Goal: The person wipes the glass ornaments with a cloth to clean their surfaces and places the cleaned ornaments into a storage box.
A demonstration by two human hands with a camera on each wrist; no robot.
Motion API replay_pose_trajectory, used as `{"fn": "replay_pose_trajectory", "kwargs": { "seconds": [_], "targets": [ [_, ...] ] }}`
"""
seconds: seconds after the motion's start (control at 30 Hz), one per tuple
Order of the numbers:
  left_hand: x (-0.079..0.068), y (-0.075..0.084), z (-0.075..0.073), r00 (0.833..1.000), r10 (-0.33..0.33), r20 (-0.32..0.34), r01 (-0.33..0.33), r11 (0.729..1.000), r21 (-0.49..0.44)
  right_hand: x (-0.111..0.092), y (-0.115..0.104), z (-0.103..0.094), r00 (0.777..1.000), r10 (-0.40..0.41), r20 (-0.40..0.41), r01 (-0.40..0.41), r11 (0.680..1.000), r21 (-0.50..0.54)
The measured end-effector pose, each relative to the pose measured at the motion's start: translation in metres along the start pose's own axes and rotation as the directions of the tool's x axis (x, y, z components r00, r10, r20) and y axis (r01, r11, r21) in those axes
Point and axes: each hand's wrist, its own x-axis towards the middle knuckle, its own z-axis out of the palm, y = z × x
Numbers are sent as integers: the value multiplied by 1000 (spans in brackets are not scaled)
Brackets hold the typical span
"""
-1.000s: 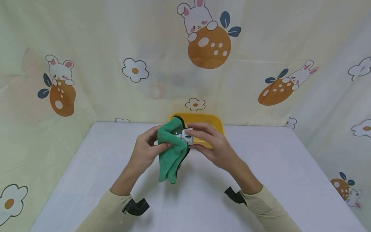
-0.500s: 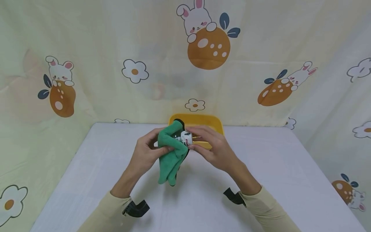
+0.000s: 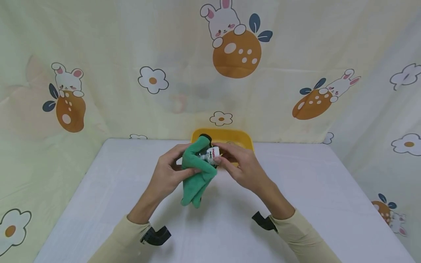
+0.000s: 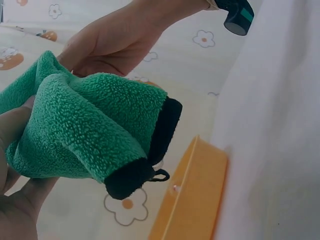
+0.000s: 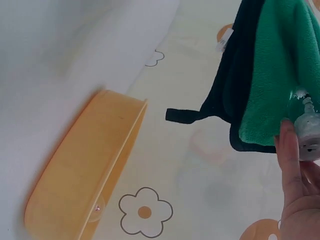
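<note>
My left hand [image 3: 167,168] grips a green cleaning cloth [image 3: 198,182] with black edging, thumb pressed over its near side. The folded cloth wraps part of a small object [image 3: 213,155] with a white end printed in red and black. My right hand [image 3: 245,168] pinches that white end between thumb and fingers. In the right wrist view the object [image 5: 309,132] looks pale and rounded with a narrow neck pointing into the cloth [image 5: 280,75]; I cannot tell its kind. From the left wrist camera the cloth [image 4: 85,125] hides it.
A yellow plastic tray [image 3: 230,134] stands at the far table edge, behind the hands. Something small and clear [image 5: 96,210] lies inside it. The white-covered table [image 3: 296,190] meets a printed curtain [image 3: 131,109] at the back.
The small object has turned in my right fingers, bringing red lettering into view. My right thumb has shifted onto its printed face. The cloth and left hand have moved slightly right.
</note>
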Motion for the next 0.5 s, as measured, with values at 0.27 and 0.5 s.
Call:
{"fn": "replay_pose_trajectory", "kwargs": {
  "seconds": [0.27,0.5],
  "targets": [
    [0,-2,2,998,63,28,-65,995,71,1,-2,-3,986,147,76,-152,986,64],
    [2,0,3,997,83,5,-83,995,58,1,-1,-2,978,179,110,-194,971,140]
  ]
}}
